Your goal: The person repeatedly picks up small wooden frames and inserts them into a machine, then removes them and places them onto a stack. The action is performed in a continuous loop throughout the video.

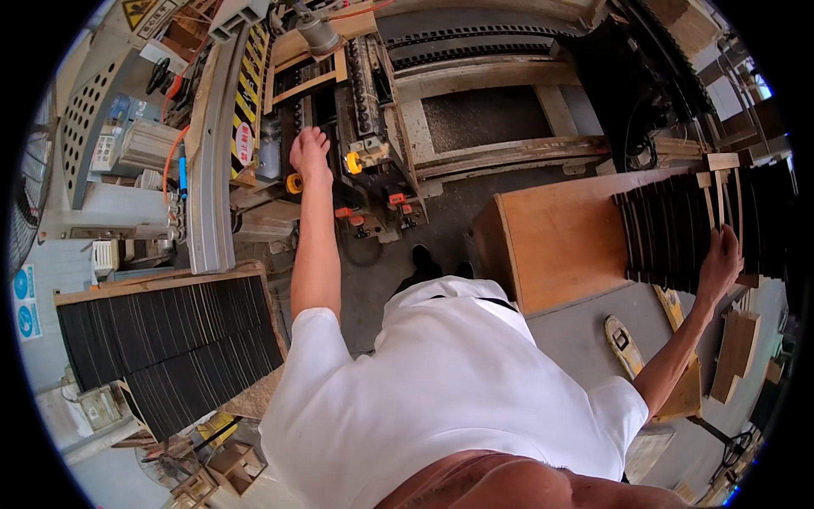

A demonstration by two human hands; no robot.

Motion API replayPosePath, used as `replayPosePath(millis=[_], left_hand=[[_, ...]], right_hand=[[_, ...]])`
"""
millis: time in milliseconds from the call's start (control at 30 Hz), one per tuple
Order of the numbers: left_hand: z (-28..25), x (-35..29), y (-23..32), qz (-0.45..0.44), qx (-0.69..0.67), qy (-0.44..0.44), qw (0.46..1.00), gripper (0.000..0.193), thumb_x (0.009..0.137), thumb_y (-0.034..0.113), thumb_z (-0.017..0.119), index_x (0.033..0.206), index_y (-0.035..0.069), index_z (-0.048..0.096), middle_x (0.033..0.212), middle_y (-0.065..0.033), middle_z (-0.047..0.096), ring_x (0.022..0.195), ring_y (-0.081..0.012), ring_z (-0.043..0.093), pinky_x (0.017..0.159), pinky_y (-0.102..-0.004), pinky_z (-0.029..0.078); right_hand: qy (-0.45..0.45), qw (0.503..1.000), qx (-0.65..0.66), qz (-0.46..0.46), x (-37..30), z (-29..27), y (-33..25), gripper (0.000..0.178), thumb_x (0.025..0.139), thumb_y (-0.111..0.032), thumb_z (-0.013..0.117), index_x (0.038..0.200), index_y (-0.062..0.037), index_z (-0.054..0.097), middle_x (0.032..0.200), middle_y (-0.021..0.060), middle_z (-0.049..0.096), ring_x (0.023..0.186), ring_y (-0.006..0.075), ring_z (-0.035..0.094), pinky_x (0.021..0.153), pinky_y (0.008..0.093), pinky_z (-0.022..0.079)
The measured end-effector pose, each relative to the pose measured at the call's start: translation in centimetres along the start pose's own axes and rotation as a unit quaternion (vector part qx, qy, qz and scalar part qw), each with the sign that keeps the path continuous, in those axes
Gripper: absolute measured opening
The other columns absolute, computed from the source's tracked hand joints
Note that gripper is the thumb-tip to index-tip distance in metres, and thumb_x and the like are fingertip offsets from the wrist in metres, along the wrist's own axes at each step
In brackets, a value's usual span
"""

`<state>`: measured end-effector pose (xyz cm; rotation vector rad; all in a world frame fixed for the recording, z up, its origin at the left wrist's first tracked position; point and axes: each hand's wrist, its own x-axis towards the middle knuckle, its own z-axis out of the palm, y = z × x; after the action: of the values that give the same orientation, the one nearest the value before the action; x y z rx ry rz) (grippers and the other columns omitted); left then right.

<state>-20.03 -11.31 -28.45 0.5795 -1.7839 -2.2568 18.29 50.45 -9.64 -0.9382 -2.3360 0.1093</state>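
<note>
My left hand (pixel 312 154) is stretched out over the front of a machine, fingers loosely apart and nothing visible in them. Just beyond it, a light wooden frame (pixel 307 88) lies across the machine's dark rails (pixel 366 89). Yellow knobs (pixel 353 163) sit close to that hand on the machine's front. Far off to the right, my right hand (pixel 721 261) is closed on the near end of a light wooden frame (pixel 721 197). That frame rests against a row of black-faced panels (pixel 661 225); its inner detail is too small to make out.
A brown wooden box (pixel 551 237) stands beside the right-hand panels, with a yellow pallet jack (pixel 626 343) below. Stacked black panels (pixel 170 339) fill a pallet at left. A grey metal beam (pixel 208 170) and a striped guard (pixel 248 93) border the machine.
</note>
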Motion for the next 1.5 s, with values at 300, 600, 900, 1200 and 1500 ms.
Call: replayPosePath(millis=[300,600,900,1200,1500], left_hand=[[5.9,14.9,1.2,-0.181,-0.232,-0.008,0.956,0.068,0.097,0.035,0.053,0.146,0.0,0.02,0.147,-0.0288,0.024,0.133,-0.0449,0.034,0.106,-0.0545,0.042],[0.8,11.0,-2.3,-0.201,-0.285,-0.062,0.935,0.052,0.099,0.022,0.052,0.137,-0.004,0.029,0.149,-0.0224,0.021,0.132,-0.0384,0.036,0.107,-0.0518,0.04],[-4.4,1.6,-2.7,-0.173,-0.323,-0.211,0.906,0.023,0.087,0.004,0.054,0.11,0.01,0.054,0.103,-0.0035,0.06,0.104,-0.0205,0.057,0.097,-0.0429,0.042],[-4.0,2.2,-3.8,-0.148,-0.383,-0.208,0.888,0.027,0.095,0.01,0.052,0.122,0.006,0.049,0.118,-0.0087,0.056,0.112,-0.024,0.053,0.101,-0.0441,0.04],[-7.4,-7.6,-2.8,-0.133,-0.329,-0.07,0.932,0.038,0.098,0.009,0.048,0.136,0.006,0.041,0.136,-0.011,0.049,0.13,-0.0281,0.045,0.111,-0.0454,0.033]], right_hand=[[-0.048,0.957,0.25,-0.142,-5.3,6.4,-16.8,0.021,0.087,-0.001,0.067,0.108,-0.002,0.064,0.106,0.0078,0.066,0.096,0.0156,0.062,0.087,0.0272,0.048],[-0.174,0.857,0.336,-0.35,-10.0,18.8,-40.0,0.023,0.074,-0.006,0.073,0.096,-0.0065,0.066,0.095,0.0078,0.068,0.088,0.0281,0.062,0.076,0.0388,0.05],[-0.186,0.745,0.357,-0.532,-16.4,27.4,-56.6,0.022,0.076,-0.017,0.069,0.096,-0.0095,0.064,0.092,0.0043,0.066,0.088,0.0255,0.06,0.081,0.038,0.045],[-0.242,0.72,0.308,-0.573,-16.4,29.1,-58.2,0.026,0.077,-0.012,0.067,0.102,-0.0079,0.059,0.089,0.0109,0.065,0.088,0.0299,0.06,0.08,0.0412,0.043],[-0.216,0.713,0.37,-0.556,-13.8,35.4,-63.8,0.024,0.076,-0.008,0.066,0.099,-0.0078,0.057,0.086,0.0116,0.066,0.083,0.0325,0.059,0.075,0.0432,0.041]])
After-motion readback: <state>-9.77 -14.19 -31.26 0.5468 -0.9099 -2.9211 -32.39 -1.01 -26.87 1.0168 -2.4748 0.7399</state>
